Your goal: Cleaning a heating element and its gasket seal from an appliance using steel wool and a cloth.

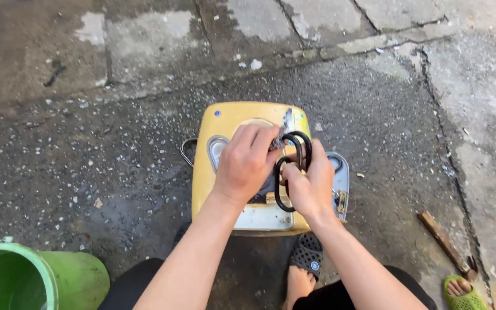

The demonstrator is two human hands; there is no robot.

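A pair of black-handled scissors [291, 166] sits over the middle of a yellow appliance casing [216, 166] that lies flat on the ground, its pale grey lower panel [262, 218] facing the person. The right hand [311, 186] grips the scissors through the big looped handles, fingers curled around the loops. The left hand [247, 163] is clenched just beside it — fingers bunched over something small and shiny at the blade end, though what it pinches is too hidden to tell. The two hands touch above the casing's top face.

A thin metal wire handle [186, 150] sticks out from the casing's left side, and a grey plastic part [340, 178] with small fittings shows on the right, partly behind the right hand.

The casing rests on dark, damp asphalt ground [87, 172] speckled with pale flecks, bordered by cracked concrete slabs [317, 23]. A green bucket [35, 278] stands at lower left, a wooden stick [444, 241] lies at right — near a foot in a green sandal [463, 293]. A foot in a black sandal [305, 261] shows between the forearms.
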